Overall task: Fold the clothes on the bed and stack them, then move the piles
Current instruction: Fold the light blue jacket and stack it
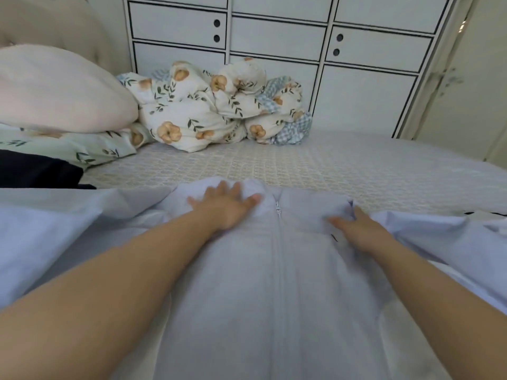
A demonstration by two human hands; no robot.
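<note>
A pale lavender zip-up jacket (pixel 274 283) lies spread front-up across the near part of the bed (pixel 315 163), its zipper running down the middle and its sleeves reaching out to both sides. My left hand (pixel 225 204) lies flat with spread fingers on the jacket's upper left, near the collar. On the upper right shoulder my right hand (pixel 356 229) rests with straight fingers. Neither hand grips the cloth.
A crumpled floral duvet (pixel 214 105) is bunched at the far side of the bed against white cabinets (pixel 274 42). A pink pillow (pixel 55 89) sits on a green floral one at the left. A dark garment (pixel 35 171) lies at the left edge.
</note>
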